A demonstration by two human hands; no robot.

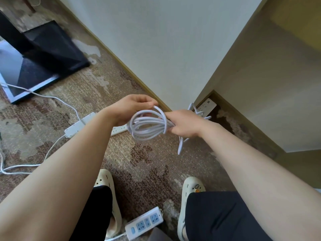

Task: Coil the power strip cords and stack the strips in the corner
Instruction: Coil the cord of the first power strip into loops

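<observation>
Now we coil the white cord [149,125] between both hands, in front of the corner.

Our right hand [184,123] clamps the gathered loops; our left hand [132,108] pinches the top loop just beside it. We judge the cord light, springy and smooth, so it is best gripped across all its loops. One strip [206,106] lies beyond the right hand; another strip [145,222] lies by our feet.
</observation>
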